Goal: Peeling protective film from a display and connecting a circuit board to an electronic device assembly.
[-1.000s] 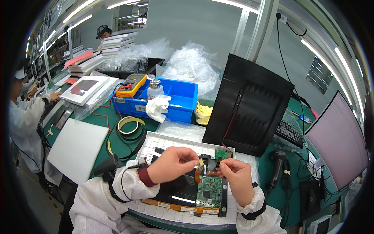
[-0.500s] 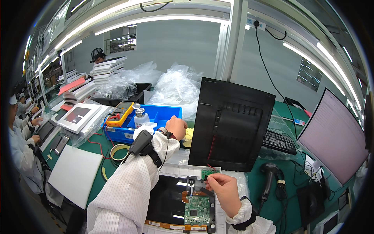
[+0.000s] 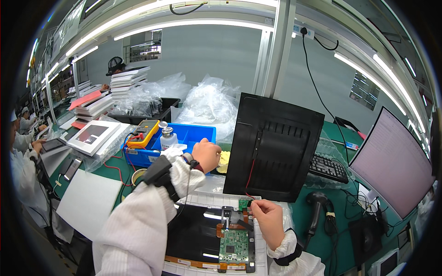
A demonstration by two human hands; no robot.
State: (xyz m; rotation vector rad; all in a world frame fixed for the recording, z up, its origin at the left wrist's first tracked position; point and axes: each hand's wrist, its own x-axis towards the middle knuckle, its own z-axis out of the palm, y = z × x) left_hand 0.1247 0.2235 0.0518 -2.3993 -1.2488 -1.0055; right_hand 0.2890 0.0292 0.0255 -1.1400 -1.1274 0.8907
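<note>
My left hand [image 3: 207,155] reaches forward beside the blue divided bin [image 3: 201,133], its fingers curled near a yellow piece [image 3: 223,159] behind the upright black panel. Its fingertips are turned away, so whatever they hold is hidden. My right hand [image 3: 268,222] pinches a small black piece [image 3: 250,204] at the small green circuit board [image 3: 242,204]. A thin red wire [image 3: 251,177] runs from the black back panel [image 3: 275,147] down toward that spot. Below lies an opened display unit with a white frame [image 3: 198,198], a dark glassy panel [image 3: 193,232] and a larger green circuit board [image 3: 234,246].
Left of me are a white foam sheet [image 3: 87,204], a tape roll [image 3: 138,176], a yellow multimeter [image 3: 146,132] and a pump bottle [image 3: 168,138]. To the right stand a barcode scanner [image 3: 315,209], keyboard [image 3: 329,168] and monitor [image 3: 393,161]. Co-workers sit far left.
My left hand has shifted slightly left and down, and its forearm has swung left, uncovering more of the dark panel. My right hand has moved slightly right and up, still pinching.
</note>
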